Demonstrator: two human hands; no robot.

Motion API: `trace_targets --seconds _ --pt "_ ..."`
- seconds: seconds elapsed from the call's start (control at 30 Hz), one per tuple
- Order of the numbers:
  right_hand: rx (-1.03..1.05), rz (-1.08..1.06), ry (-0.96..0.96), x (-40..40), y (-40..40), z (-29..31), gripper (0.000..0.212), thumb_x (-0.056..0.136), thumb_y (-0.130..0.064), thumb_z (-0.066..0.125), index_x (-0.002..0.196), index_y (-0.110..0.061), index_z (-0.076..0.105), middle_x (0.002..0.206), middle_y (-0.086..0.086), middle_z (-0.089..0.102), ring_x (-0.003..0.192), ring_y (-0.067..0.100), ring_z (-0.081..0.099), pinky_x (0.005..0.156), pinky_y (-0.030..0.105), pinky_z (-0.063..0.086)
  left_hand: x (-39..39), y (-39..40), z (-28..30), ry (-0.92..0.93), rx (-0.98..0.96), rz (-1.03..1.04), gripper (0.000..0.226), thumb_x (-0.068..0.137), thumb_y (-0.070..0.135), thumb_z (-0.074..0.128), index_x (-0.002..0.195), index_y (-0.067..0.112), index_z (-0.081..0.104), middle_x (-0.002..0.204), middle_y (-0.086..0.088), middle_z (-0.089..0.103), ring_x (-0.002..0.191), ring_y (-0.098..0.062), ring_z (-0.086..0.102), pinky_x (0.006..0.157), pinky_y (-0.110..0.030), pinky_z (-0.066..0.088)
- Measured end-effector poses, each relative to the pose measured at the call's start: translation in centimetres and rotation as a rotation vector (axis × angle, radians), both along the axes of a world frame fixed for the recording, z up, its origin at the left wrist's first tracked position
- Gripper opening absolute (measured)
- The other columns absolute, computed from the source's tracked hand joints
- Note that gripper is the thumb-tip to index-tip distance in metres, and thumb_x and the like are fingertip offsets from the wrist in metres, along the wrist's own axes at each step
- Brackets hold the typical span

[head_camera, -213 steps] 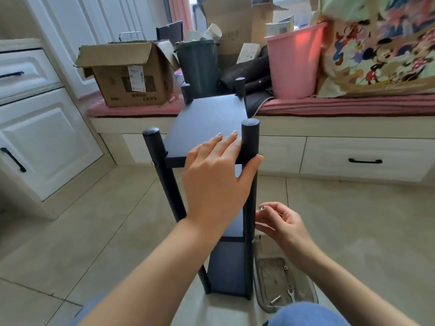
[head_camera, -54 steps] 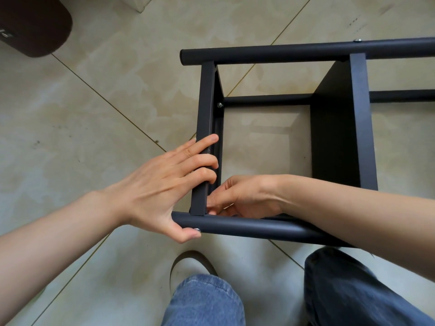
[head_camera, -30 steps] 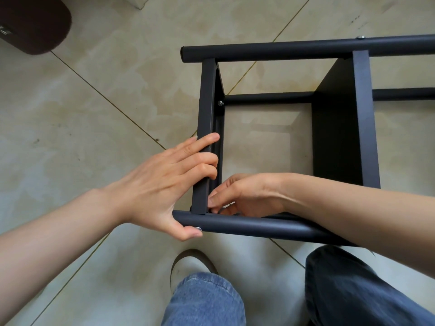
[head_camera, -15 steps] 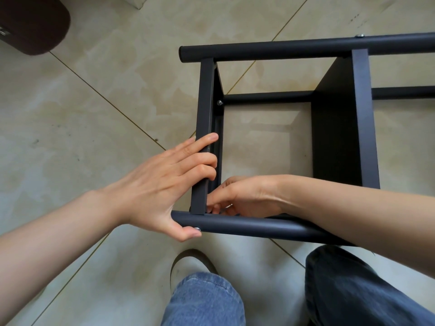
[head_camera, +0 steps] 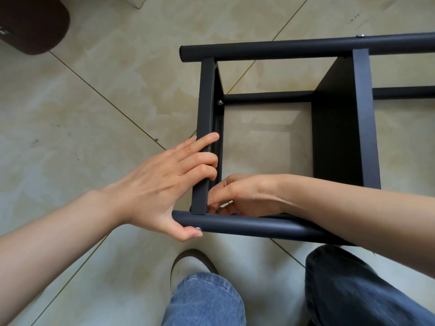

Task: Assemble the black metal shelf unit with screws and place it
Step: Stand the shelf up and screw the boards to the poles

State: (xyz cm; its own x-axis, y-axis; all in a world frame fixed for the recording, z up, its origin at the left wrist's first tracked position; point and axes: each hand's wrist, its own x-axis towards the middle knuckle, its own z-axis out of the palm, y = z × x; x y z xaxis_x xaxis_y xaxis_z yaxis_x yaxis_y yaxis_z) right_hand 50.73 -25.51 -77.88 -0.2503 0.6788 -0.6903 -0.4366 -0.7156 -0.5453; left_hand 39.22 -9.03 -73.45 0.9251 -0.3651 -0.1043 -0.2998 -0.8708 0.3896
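Fingers of the left hand (head_camera: pixel 162 184) are curled over the edge of the end panel (head_camera: pixel 207 128) of the black metal shelf unit (head_camera: pixel 341 128), and the thumb (head_camera: pixel 186 232) is pressed under the near round post (head_camera: pixel 254 225), just beside a small silver screw head (head_camera: pixel 199 228). So this hand grips the corner where the panel meets the post. The right hand (head_camera: pixel 244 196) reaches inside the frame to the same corner, on the inner side of the panel. Its fingers (head_camera: pixel 216 197) are bent and close together, with the tips against the panel; something small and pale shows under them, but I cannot tell if they pinch a screw or only touch the metal.

The shelf unit lies on its side on the tiled floor (head_camera: pixel 82 114), its posts running from left to right. The far post (head_camera: pixel 282 49) has a silver screw (head_camera: pixel 360 35) on top near the right edge. A third post (head_camera: pixel 266 97) lies lower, behind the frame, and where it meets the end panel one more screw (head_camera: pixel 220 102) sits on the inside. A second panel (head_camera: pixel 362 118) stands further to the right.

No readable writing or brand is on the shelf. At the top left corner there is a dark brown rounded object (head_camera: pixel 30 22) with a small white mark at its edge, too small to read. Below, the person's knees in blue jeans (head_camera: pixel 204 300) and one shoe (head_camera: pixel 188 262) are near the post.
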Motion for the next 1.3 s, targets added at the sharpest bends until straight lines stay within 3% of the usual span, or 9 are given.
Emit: trace_targets --seconds 0.2,0.3,0.43,0.53,0.63,0.83,1.0,1.3 --pt "-0.018 0.021 0.062 0.7 -0.27 0.15 0.012 0.091 -0.013 0.062 0.08 -0.011 0.067 0.076 0.003 0.064 0.075 0.018 0.056 0.087 0.034 0.04 0.0 0.09 -0.07 -0.005 0.011 -0.003 0.076 0.072 0.069 0.065 0.117 0.009 0.052 0.128 -0.008 0.051 0.155 -0.03 0.012 0.122 -0.044 0.023" --pt "-0.025 0.011 0.048 0.67 -0.25 0.05 0.022 0.091 -0.014 0.063 0.071 -0.014 0.071 0.071 0.003 0.063 0.069 0.016 0.056 0.08 0.031 0.043 0.01 0.07 -0.08 -0.008 0.01 -0.003 0.076 0.072 0.069 0.065 0.117 0.009 0.052 0.129 -0.008 0.051 0.155 -0.03 0.012 0.122 -0.046 0.025" --pt "-0.008 -0.002 0.017 0.16 -0.16 0.1 0.017 0.093 -0.016 0.062 0.078 -0.013 0.069 0.074 0.003 0.062 0.069 0.015 0.057 0.073 0.026 0.045 -0.02 0.06 -0.1 -0.011 0.008 -0.001 0.076 0.072 0.069 0.064 0.118 0.011 0.05 0.128 -0.008 0.051 0.155 -0.03 0.012 0.122 -0.045 0.024" --pt "-0.005 -0.02 0.03 0.15 -0.16 0.14 0.022 0.092 -0.013 0.061 0.072 -0.015 0.071 0.074 0.004 0.062 0.072 0.016 0.056 0.077 0.028 0.044 0.03 0.06 -0.12 -0.012 0.007 -0.002 0.075 0.072 0.069 0.065 0.117 0.01 0.051 0.127 -0.009 0.052 0.155 -0.03 0.012 0.122 -0.046 0.024" --pt "-0.037 -0.002 0.056 0.59 -0.24 0.21 0.014 0.091 -0.015 0.063 0.078 -0.012 0.068 0.073 0.003 0.063 0.071 0.016 0.054 0.082 0.031 0.04 0.01 0.05 -0.18 -0.009 0.013 0.0 0.075 0.072 0.069 0.064 0.117 0.011 0.05 0.127 -0.008 0.051 0.155 -0.03 0.012 0.123 -0.046 0.022" --pt "-0.028 -0.004 0.035 0.43 -0.31 0.03 0.016 0.09 -0.014 0.065 0.075 -0.012 0.067 0.07 0.002 0.059 0.061 0.013 0.054 0.067 0.024 0.044 -0.02 0.07 -0.18 -0.013 0.007 0.003 0.077 0.073 0.07 0.065 0.118 0.009 0.052 0.126 -0.009 0.053 0.154 -0.032 0.014 0.124 -0.045 0.021" --pt "0.018 -0.027 0.034 -0.1 -0.11 -0.16 0.034 0.091 -0.009 0.059 0.06 -0.019 0.07 0.069 0.001 0.061 0.068 0.014 0.055 0.071 0.025 0.044 0.03 -0.01 -0.05 -0.004 0.006 0.009 0.077 0.072 0.069 0.066 0.116 0.006 0.057 0.126 -0.01 0.054 0.154 -0.032 0.015 0.123 -0.047 0.022" --pt "-0.015 0.005 0.062 0.53 -0.41 -0.15 0.013 0.09 -0.011 0.065 0.078 -0.013 0.069 0.078 0.004 0.06 0.069 0.015 0.054 0.074 0.027 0.044 0.05 0.0 -0.13 -0.023 0.005 0.002 0.077 0.072 0.069 0.065 0.118 0.009 0.051 0.126 -0.01 0.053 0.154 -0.033 0.015 0.124 -0.047 0.02"
